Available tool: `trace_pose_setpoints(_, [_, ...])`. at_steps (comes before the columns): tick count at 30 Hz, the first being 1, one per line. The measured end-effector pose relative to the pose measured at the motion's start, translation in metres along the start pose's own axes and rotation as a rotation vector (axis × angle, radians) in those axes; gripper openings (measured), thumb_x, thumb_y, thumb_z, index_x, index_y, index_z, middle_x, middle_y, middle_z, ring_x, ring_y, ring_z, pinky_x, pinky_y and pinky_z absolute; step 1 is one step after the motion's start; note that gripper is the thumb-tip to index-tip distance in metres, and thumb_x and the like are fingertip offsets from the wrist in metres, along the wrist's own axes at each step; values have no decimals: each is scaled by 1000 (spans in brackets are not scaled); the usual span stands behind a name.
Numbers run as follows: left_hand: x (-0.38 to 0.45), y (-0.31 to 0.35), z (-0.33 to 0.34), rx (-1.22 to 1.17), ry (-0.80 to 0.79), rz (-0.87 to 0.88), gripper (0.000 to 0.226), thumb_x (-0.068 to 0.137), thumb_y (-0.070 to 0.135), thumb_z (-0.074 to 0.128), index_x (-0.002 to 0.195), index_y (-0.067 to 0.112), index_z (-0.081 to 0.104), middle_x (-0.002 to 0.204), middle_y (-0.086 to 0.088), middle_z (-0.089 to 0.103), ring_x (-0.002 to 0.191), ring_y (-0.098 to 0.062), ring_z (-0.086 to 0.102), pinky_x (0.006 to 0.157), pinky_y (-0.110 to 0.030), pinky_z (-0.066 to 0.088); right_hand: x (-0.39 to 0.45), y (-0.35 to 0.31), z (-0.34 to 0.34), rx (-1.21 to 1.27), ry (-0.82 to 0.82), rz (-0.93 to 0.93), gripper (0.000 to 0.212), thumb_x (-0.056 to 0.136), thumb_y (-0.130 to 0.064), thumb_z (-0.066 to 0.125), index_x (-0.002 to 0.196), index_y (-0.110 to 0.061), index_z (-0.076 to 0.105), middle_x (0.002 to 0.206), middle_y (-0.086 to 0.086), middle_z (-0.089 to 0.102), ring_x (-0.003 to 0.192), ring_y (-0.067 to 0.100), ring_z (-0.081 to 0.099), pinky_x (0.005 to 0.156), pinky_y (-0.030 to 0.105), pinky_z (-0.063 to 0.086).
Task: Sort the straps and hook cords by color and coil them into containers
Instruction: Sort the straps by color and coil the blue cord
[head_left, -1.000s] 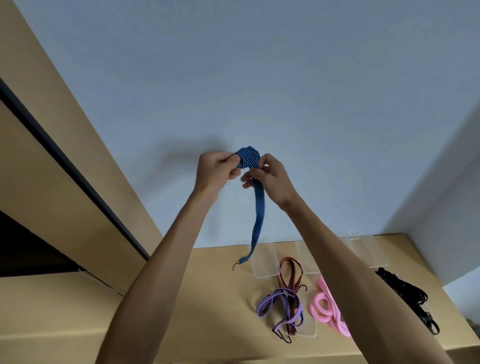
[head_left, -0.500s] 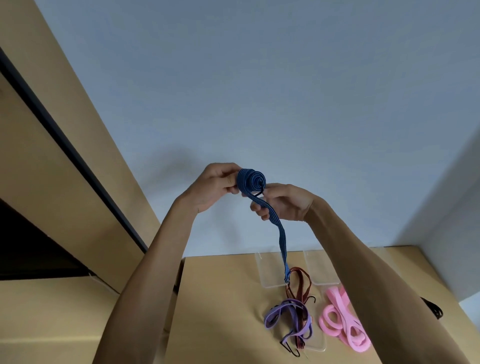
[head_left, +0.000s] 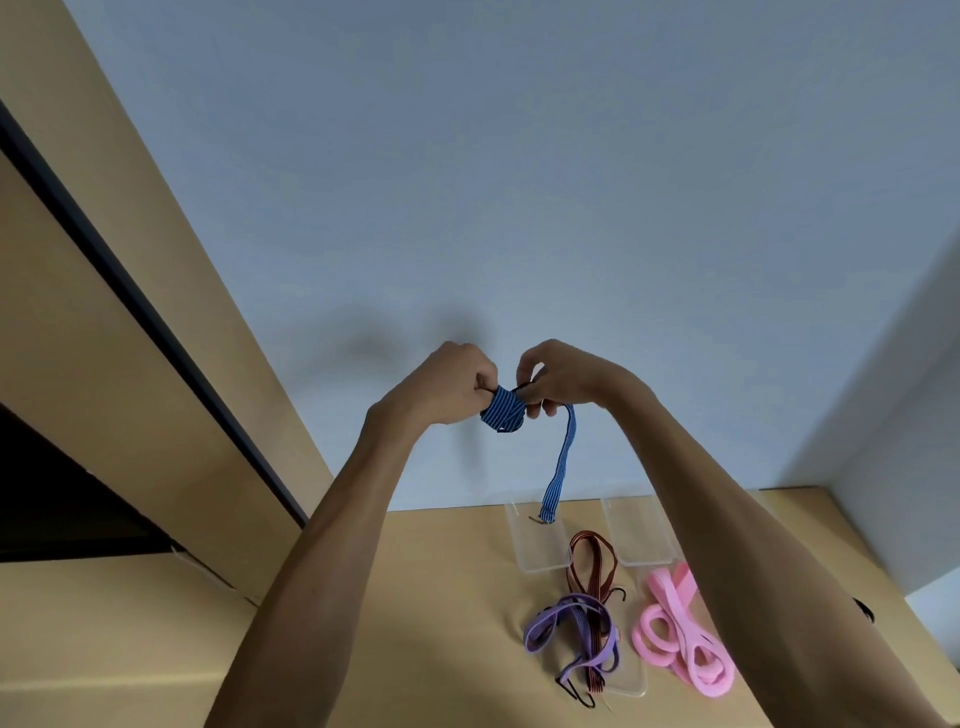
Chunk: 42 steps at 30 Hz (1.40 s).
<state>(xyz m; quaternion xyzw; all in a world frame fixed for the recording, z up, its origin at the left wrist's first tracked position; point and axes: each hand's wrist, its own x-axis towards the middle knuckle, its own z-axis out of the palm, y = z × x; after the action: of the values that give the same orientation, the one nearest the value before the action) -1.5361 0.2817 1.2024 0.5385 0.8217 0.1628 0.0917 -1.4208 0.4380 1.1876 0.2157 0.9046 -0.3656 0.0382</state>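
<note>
Both hands are raised in front of the wall, working a blue striped hook cord (head_left: 503, 413). My left hand (head_left: 451, 384) grips the rolled coil of it. My right hand (head_left: 558, 376) pinches the cord beside the coil, and the loose tail hangs down to a clear container (head_left: 535, 545), with its hook at the end. On the wooden table (head_left: 405, 623) lie a purple strap (head_left: 571, 629), a dark red hook cord (head_left: 592, 561) and a pink strap (head_left: 680, 634).
A second clear container (head_left: 641, 535) stands to the right of the first, and another clear one lies under the purple strap. A black strap (head_left: 863, 609) peeks out past my right forearm. A tan panel with a dark gap rises at the left.
The coil has turned from showing its spiral face to its striped side, and the hanging tail has grown shorter. My right hand moved up over the cord. The view tilted down a little.
</note>
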Motion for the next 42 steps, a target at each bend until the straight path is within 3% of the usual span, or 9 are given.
trace_pose_setpoints(6, [6,13,29,85,199,-93,13,88,5,56,80,4,67,80,-13,69,69,-28,63,56,-36,51,-8,-19,0,-148,91,43,21,84,-2,56,98,-1,71,90,13,75,82,22,75,81,37,59])
trace_pose_setpoints(14, [5,13,59,-8,648,13,6,89,-2,61,83,-1,62,81,-15,61,70,-29,55,62,-38,46,-7,-9,1,756,302,196,21,91,3,60,94,-9,76,92,15,75,70,18,72,65,28,53])
trace_pose_setpoints(17, [5,13,66,-24,748,44,7,84,-9,64,80,-3,62,78,-16,60,69,-31,55,58,-40,46,-2,-6,7,1005,257,291,22,87,7,66,93,-13,71,90,10,70,79,21,66,79,41,59])
trace_pose_setpoints(21, [5,7,72,-92,842,30,7,81,-8,67,79,-2,67,71,-12,62,62,-27,53,53,-36,44,-1,2,22,1087,211,375,13,82,-9,78,86,-9,66,77,6,60,68,18,53,66,32,48])
trace_pose_setpoints(25, [7,9,70,-166,932,-21,11,77,-4,73,72,3,67,64,-7,62,54,-13,40,55,-13,26,-1,0,38,1048,344,145,18,88,-23,73,87,-7,65,83,10,59,76,22,54,73,34,45])
trace_pose_setpoints(30, [10,9,65,-159,957,-79,13,83,1,72,72,4,65,65,-5,62,53,-14,39,53,-15,21,-4,-11,39,919,507,-99,16,96,-10,57,91,4,63,83,15,71,62,23,69,68,36,60])
trace_pose_setpoints(33, [10,12,60,-240,950,-135,12,85,5,69,73,7,67,66,0,65,54,-16,49,52,-23,35,-6,-8,41,832,550,-209,17,96,-9,60,96,8,60,81,16,71,58,23,66,65,34,59])
trace_pose_setpoints(38, [12,28,46,-843,895,-241,9,85,8,67,80,9,75,74,5,73,70,-8,68,63,-29,56,-11,5,63,857,433,-258,21,97,-19,64,94,-5,49,65,15,66,53,22,57,55,27,49])
trace_pose_setpoints(42, [15,29,27,-1141,615,-176,8,83,13,71,77,15,75,62,6,68,49,-5,51,49,-16,41,-10,25,80,1031,285,-218,16,98,-14,55,82,-13,50,62,7,49,59,18,44,65,31,39])
